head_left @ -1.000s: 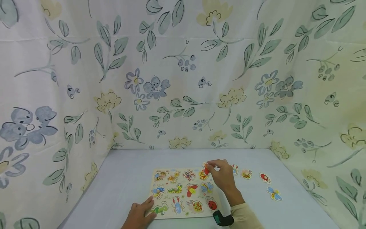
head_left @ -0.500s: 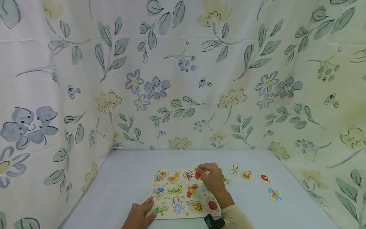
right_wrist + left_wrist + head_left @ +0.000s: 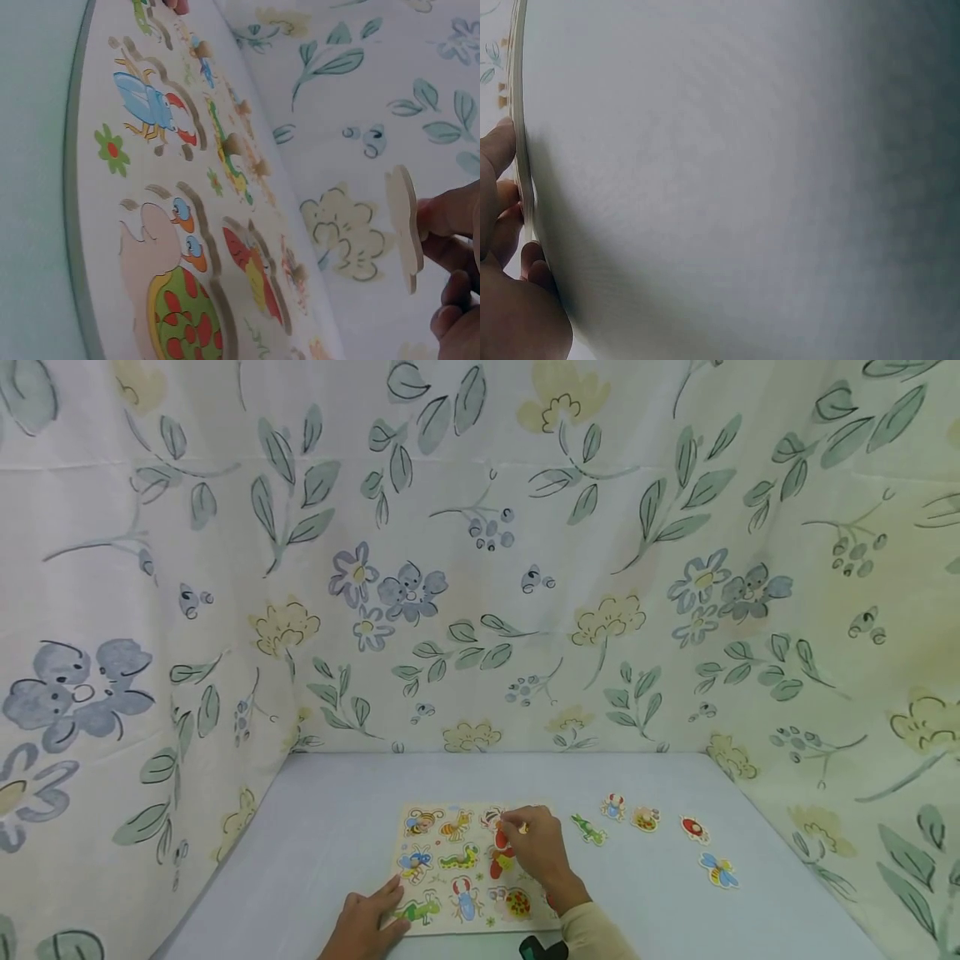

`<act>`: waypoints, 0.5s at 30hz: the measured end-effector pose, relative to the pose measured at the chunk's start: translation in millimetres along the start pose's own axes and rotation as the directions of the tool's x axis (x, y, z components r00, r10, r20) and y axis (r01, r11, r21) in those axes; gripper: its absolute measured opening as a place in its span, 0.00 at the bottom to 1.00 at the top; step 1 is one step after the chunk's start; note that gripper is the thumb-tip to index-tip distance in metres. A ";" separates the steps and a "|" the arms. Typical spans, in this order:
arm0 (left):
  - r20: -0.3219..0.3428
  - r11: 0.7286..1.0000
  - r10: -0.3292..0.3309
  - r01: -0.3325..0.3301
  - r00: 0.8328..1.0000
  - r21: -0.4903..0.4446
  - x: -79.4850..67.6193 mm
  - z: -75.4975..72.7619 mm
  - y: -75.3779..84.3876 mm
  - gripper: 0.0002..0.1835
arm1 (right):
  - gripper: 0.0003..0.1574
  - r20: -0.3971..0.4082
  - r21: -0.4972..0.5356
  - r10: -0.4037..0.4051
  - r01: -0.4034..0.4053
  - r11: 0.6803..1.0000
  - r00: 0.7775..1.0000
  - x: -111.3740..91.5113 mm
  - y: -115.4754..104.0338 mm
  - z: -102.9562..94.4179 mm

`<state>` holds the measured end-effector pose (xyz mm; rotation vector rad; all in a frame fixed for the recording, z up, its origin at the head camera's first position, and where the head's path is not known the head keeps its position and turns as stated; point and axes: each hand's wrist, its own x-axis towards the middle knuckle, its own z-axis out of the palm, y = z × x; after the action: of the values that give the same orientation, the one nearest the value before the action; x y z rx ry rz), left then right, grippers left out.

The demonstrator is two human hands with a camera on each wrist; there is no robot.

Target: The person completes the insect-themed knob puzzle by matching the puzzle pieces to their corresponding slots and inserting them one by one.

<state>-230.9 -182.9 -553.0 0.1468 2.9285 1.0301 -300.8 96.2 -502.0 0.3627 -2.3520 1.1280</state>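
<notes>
In the head view, a wooden insect puzzle board (image 3: 435, 930) lies on the table. My left hand (image 3: 363, 920) holds its near left corner, fingers at the left side and thumb by the front edge; the left wrist view shows curled fingers (image 3: 508, 225) against the edge. Over the board's right half, my right hand (image 3: 540, 847) pinches a red-winged insect puzzle piece (image 3: 501, 835). From the right wrist, that puzzle piece (image 3: 406, 229) appears edge-on, raised above the board. Below it is the red-and-yellow recess (image 3: 253, 274); knobs stand up from pieces in the far rows.
Loose pieces lie on the table right of the board: a green grasshopper (image 3: 588, 829), a blue beetle (image 3: 612, 807), a snail (image 3: 646, 818), a ladybug (image 3: 694, 828) and a blue-winged insect (image 3: 719, 870). A floral curtain (image 3: 480, 677) stands behind and at both sides.
My right hand has moved left and nearer with the red-winged piece, from the board's far right corner to above its middle-right recess. My left hand stays put.
</notes>
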 end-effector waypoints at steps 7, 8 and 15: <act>-0.009 1.000 -0.004 0.004 1.000 0.005 -1.1 -0.8 2.0 0.30 | 0.04 0.049 -0.041 0.027 -0.025 0.999 0.998 -6.0 11.0 12.7; -0.011 1.000 -0.008 0.008 1.000 0.004 -1.1 -0.5 1.9 0.30 | 0.04 0.056 -0.047 0.029 -0.026 0.999 0.998 -6.8 12.0 14.1; -0.010 1.000 0.005 -0.005 1.000 0.007 -0.8 -0.6 0.6 0.30 | 0.03 0.124 -0.007 0.145 -0.145 0.989 0.982 -11.2 20.5 24.5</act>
<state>-230.1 -182.9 -552.1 0.1492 2.9425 1.0246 -308.3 90.0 -534.4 0.2721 -2.5210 1.2058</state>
